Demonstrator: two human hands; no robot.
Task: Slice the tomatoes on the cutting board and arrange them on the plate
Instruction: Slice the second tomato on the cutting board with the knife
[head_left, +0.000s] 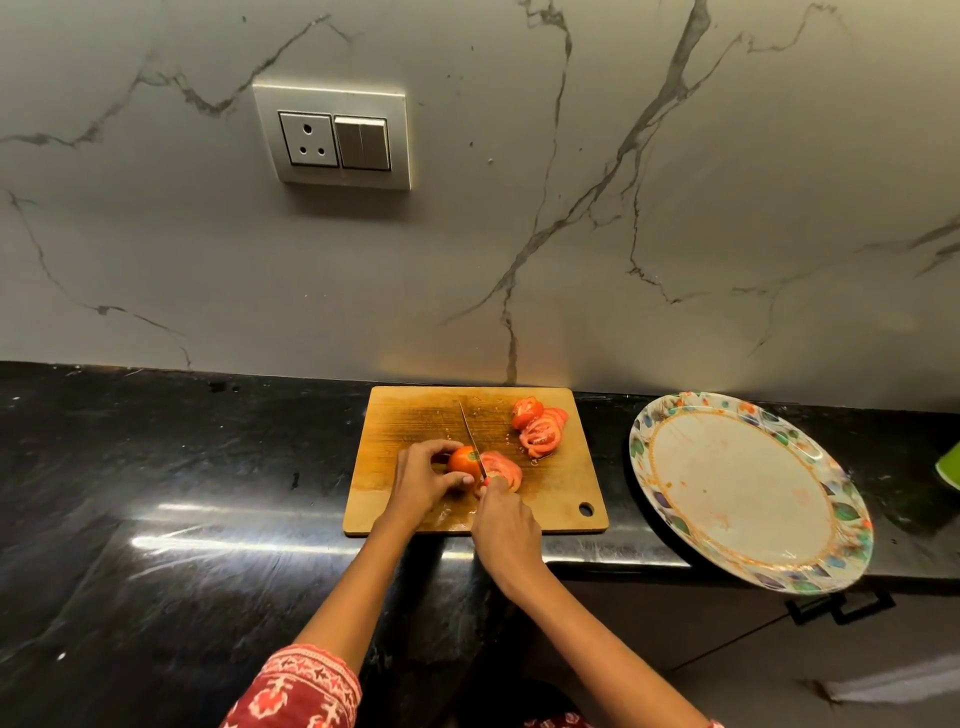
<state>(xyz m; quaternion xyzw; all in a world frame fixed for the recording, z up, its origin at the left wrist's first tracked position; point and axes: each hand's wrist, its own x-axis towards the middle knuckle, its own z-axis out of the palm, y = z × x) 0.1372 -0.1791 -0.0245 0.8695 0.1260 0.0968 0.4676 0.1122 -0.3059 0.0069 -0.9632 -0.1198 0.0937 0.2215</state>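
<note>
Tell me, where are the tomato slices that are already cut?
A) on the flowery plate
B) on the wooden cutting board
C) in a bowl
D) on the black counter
B: the cut slices lie in a pile on the far right part of the cutting board, with more slices beside the knife, while the plate holds no tomato.

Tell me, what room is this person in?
Most likely a home kitchen. A wooden cutting board with tomato slices lies on a black stone counter, a flowery plate sits beside it, and a wall socket is set in the marble backsplash.
</note>
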